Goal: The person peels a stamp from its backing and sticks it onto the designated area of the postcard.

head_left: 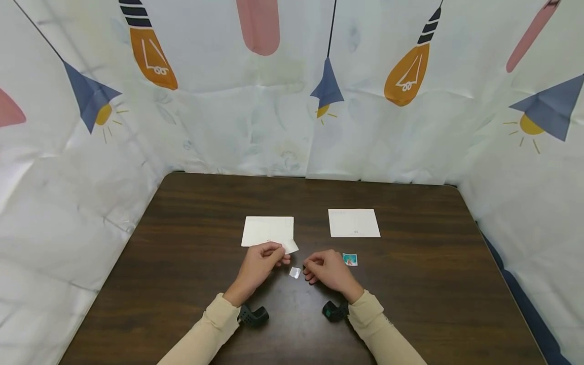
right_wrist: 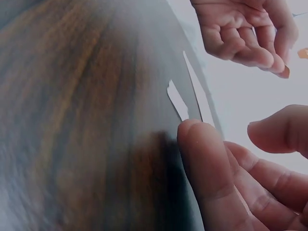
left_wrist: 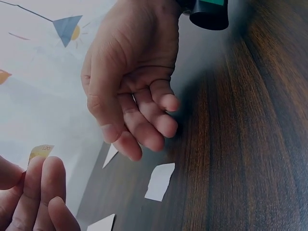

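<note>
My left hand (head_left: 261, 264) pinches a small stamp (left_wrist: 40, 152) between thumb and fingers. Its yellowish printed face shows in the left wrist view, while in the head view it looks pale and overlaps the left white card (head_left: 268, 229). On the tabletop between the hands lies a small whitish paper piece (head_left: 295, 272), which the left wrist view shows with an uneven edge. My right hand (head_left: 329, 269) is beside it, fingers loosely bent and thumb apart, holding nothing. Close by the right hand's knuckles lies a teal stamp (head_left: 350, 259) with a pale border.
A second white card (head_left: 354, 223) lies farther back on the right with faint print near its lower edge. The dark wooden table (head_left: 410, 304) meets a white patterned curtain (head_left: 255, 126) at the back and sides. Each wrist wears a black device.
</note>
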`<state>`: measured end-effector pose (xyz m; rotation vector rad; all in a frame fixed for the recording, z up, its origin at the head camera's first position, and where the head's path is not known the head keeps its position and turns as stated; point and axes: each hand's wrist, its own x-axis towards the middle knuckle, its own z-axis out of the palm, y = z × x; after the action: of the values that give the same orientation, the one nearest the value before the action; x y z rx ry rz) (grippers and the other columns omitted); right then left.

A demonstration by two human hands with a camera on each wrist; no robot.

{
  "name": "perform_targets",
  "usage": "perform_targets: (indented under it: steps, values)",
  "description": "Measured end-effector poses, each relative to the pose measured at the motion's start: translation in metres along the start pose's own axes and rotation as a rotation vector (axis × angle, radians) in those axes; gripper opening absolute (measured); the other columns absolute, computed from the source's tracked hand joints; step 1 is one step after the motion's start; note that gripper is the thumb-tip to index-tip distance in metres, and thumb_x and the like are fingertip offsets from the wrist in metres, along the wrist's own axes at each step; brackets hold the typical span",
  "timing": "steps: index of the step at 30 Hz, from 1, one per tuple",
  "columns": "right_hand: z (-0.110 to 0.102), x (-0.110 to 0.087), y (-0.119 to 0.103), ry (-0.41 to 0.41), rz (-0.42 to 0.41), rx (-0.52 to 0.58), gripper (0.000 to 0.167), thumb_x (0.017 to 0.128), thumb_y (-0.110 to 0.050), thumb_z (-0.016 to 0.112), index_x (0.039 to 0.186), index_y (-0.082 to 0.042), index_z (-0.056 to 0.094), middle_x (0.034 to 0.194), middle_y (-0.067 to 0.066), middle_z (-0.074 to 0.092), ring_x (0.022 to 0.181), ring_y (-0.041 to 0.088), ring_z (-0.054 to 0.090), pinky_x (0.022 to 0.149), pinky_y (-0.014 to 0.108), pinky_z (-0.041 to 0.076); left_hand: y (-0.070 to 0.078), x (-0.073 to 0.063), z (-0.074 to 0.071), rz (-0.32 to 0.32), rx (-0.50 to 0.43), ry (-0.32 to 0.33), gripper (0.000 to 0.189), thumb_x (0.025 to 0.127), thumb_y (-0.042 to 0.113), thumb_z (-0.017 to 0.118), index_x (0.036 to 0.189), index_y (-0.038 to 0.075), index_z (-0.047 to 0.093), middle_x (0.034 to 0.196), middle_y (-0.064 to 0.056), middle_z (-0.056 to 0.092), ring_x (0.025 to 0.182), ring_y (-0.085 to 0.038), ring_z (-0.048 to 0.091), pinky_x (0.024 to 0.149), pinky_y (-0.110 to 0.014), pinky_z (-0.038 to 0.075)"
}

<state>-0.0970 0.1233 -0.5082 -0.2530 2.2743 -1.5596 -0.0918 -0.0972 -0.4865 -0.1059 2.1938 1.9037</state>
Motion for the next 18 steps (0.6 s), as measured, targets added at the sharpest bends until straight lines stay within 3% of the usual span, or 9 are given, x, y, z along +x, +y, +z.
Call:
perform_targets:
  steps: [9,14,18]
  values:
    - [-0.011,-0.003,-0.011,0.152,-0.144,-0.079,0.008,0.094,-0.011,0.075,0.098,-0.004,0.077,0.082,0.009,0.079,0.066,0.01,0.072,0.06,0.022,0.059,0.006,-0.002,-0.001,0.017,-0.005,-0.036,0.019,0.101,0.015,0.066,0.108,-0.001,0.075,0.094,-0.015,0.08,0.082,-0.011,0.075,0.078,-0.026,0.061]
    - [-0.015,-0.004,-0.016,0.262,-0.281,-0.137,0.008,0.089,-0.01,0.08,0.097,-0.012,0.078,0.087,0.003,0.08,0.073,0.004,0.072,0.068,0.02,0.06,0.007,-0.002,-0.001,0.039,-0.032,-0.093,0.024,0.102,0.016,0.065,0.111,-0.005,0.072,0.096,-0.02,0.079,0.081,-0.009,0.075,0.08,-0.025,0.062]
    - [-0.015,-0.005,-0.015,0.311,-0.454,-0.187,0.018,0.085,-0.005,0.083,0.101,-0.009,0.077,0.089,0.001,0.078,0.075,0.006,0.071,0.069,0.022,0.061,0.008,-0.002,0.0,0.052,-0.058,-0.141,0.026,0.103,0.016,0.063,0.111,-0.007,0.07,0.097,-0.024,0.077,0.081,-0.009,0.075,0.082,-0.028,0.063]
